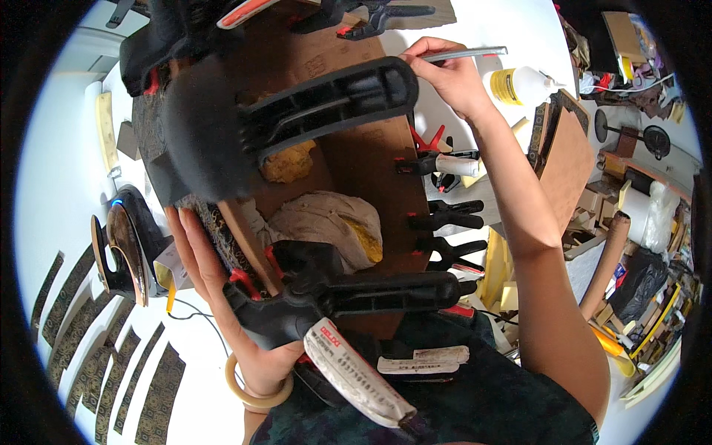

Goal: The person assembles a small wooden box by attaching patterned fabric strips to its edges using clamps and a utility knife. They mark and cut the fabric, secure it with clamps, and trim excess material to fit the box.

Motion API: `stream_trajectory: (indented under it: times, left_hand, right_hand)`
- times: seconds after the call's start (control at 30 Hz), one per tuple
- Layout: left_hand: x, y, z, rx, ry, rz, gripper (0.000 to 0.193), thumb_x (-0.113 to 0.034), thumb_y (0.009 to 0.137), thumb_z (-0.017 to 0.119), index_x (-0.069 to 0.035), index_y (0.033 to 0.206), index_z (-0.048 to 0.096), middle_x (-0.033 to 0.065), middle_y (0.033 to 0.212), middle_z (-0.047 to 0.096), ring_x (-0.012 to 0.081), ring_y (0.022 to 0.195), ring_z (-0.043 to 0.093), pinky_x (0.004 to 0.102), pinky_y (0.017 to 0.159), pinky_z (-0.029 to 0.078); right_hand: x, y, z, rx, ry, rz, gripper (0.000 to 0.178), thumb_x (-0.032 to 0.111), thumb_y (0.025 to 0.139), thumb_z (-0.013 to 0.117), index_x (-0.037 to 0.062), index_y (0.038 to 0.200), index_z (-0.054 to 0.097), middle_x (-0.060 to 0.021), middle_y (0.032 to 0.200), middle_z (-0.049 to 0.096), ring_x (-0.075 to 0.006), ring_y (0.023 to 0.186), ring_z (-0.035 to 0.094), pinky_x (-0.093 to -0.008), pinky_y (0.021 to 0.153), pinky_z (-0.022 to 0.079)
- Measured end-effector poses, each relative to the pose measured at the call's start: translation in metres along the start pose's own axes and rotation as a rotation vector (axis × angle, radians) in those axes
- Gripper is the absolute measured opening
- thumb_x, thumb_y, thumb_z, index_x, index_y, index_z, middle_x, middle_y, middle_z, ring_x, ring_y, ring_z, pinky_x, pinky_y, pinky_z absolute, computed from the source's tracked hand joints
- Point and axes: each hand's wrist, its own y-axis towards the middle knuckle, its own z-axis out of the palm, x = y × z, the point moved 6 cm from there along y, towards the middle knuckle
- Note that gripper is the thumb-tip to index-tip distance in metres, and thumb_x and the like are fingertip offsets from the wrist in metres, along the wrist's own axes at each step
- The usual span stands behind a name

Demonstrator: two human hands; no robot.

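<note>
White table [200, 371] around open, black-clamped brown box [363, 159]

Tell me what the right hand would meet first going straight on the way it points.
The right hand would probably meet the black clamp handle just ahead; depth is unclear, so it might pass beneath, toward the brown box.

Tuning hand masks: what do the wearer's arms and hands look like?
Left hand and right hand are gloveless. A round cream bangle circles the left wrist; the right wrist is unadorned. Right arm: bare past the elbow. Clothing: dark green-black.
</note>
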Motion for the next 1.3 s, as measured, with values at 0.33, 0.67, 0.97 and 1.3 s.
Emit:
stream_trajectory:
  times: [0.33,0.67,0.97,1.3]
  left_hand:
    - [-0.002,-0.001,0.002,-0.011,-0.002,0.003,0.14,-0.089,0.06,0.068,-0.006,0.162,0.022,0.0203,0.168,0.012,0.039,0.155,0.013,0.0525,0.123,0.016]
    - [-0.002,0.001,0.004,-0.033,-0.004,0.028,0.138,-0.091,0.062,0.064,-0.004,0.162,0.022,0.0206,0.168,0.013,0.0387,0.155,0.014,0.0533,0.123,0.016]
    - [-0.003,0.001,0.005,-0.021,-0.027,0.034,0.137,-0.091,0.063,0.064,-0.004,0.161,0.022,0.0208,0.168,0.012,0.0387,0.155,0.012,0.0536,0.123,0.016]
    - [-0.009,0.0,0.002,0.009,0.099,0.09,0.132,-0.088,0.069,0.066,-0.005,0.162,0.022,0.022,0.168,0.009,0.0404,0.155,0.013,0.0532,0.123,0.015]
  right_hand:
    - [0.003,0.0,-0.001,-0.001,0.02,0.015,0.007,0.007,0.089,0.071,0.0002,0.087,0.071,-0.0059,0.082,0.073,-0.0104,0.075,0.067,-0.026,0.074,0.055]
    - [0.0,-0.001,-0.003,0.007,-0.052,0.052,0.008,0.009,0.089,0.072,0.0018,0.086,0.072,-0.0041,0.08,0.073,-0.009,0.076,0.067,-0.025,0.073,0.054]
    - [-0.001,-0.003,-0.007,0.003,-0.027,-0.013,0.011,0.011,0.096,0.069,0.0014,0.091,0.071,-0.0048,0.093,0.074,-0.0114,0.086,0.068,-0.0257,0.084,0.055]
    - [0.014,-0.008,0.009,-0.166,-0.641,0.137,0.043,0.046,0.096,0.064,0.0035,0.101,0.068,-0.012,0.069,0.064,-0.0211,0.064,0.063,-0.0343,0.069,0.053]
